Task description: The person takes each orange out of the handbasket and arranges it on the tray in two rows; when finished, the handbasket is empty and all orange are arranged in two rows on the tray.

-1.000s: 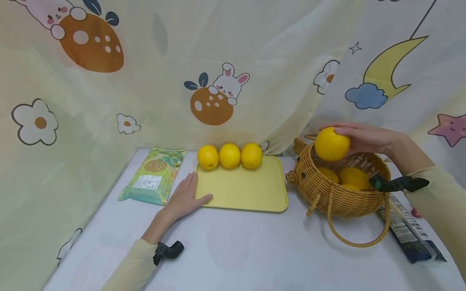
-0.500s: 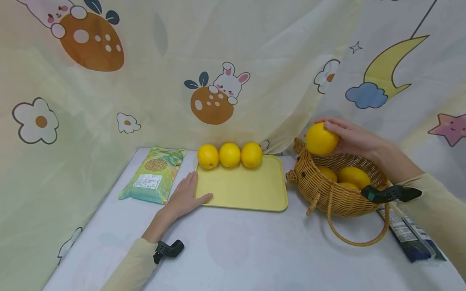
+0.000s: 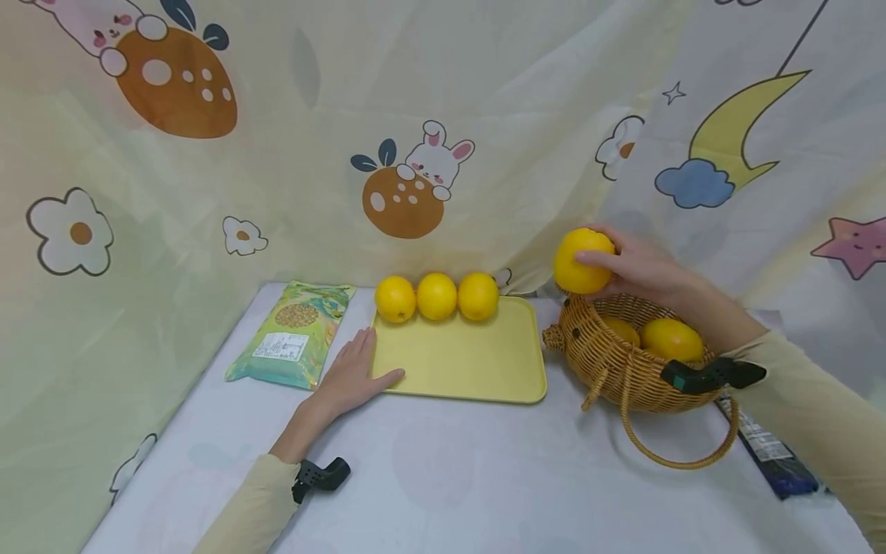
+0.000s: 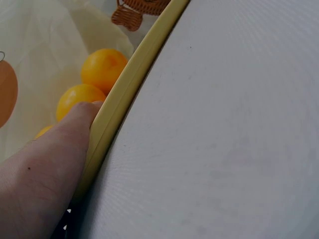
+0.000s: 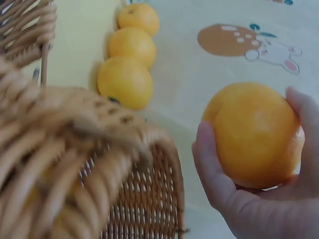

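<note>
My right hand (image 3: 640,265) grips an orange (image 3: 580,260) above the left rim of a wicker basket (image 3: 602,369) shaped like a pig. In the right wrist view, thumb and fingers curl round that orange (image 5: 254,134). More oranges (image 3: 671,339) lie inside the basket, partly hidden by its wall. A yellow tray (image 3: 460,362) has a row of three oranges (image 3: 437,296) along its back edge. At the tray's left side, my left hand (image 3: 353,372) rests flat with its fingers straight and the thumb over the front corner.
A green and yellow food bag (image 3: 294,335) lies left of the tray. Right of the basket is a dark package (image 3: 771,450), partly behind the right sleeve. The basket's handle (image 3: 681,464) droops onto the white table (image 3: 443,477). A printed cloth (image 3: 298,154) hangs behind everything.
My right hand has carried the orange leftward from over the basket's middle to its left rim, rising slightly. The left hand, the tray and its three oranges have stayed put.
</note>
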Tool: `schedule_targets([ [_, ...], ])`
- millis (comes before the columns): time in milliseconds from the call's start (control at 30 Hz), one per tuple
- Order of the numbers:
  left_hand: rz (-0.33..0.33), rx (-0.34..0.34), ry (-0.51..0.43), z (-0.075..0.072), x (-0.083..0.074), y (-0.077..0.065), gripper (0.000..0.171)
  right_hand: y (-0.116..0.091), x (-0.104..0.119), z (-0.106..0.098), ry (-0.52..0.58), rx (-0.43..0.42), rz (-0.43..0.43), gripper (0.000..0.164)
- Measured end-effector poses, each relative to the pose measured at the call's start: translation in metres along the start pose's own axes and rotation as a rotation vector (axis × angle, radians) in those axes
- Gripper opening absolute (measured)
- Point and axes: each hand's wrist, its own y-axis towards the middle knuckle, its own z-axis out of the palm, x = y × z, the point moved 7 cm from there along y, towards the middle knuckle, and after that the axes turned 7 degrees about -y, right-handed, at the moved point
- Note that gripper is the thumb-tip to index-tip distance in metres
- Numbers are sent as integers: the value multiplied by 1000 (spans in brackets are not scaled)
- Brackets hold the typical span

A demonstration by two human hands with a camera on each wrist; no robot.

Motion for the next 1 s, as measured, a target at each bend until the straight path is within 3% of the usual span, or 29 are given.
schedule_targets([
  [233, -10, 4, -2, 0, 4, -1, 112, 12, 11, 17, -27, 11, -5, 61],
  [500, -19, -5, -4, -2, 5, -3, 112, 35, 21, 40, -33, 64, 4, 69],
  [667, -27, -4, -10, -2, 5, -4, 112, 52, 18, 55, -33, 84, 45, 66],
  [867, -15, -10, -10, -2, 3, -4, 112, 68, 10, 61, -94, 30, 106, 66],
  [1000, -7, -10, -16, 0, 2, -3, 112, 80, -2, 61, -185, -8, 158, 57],
])
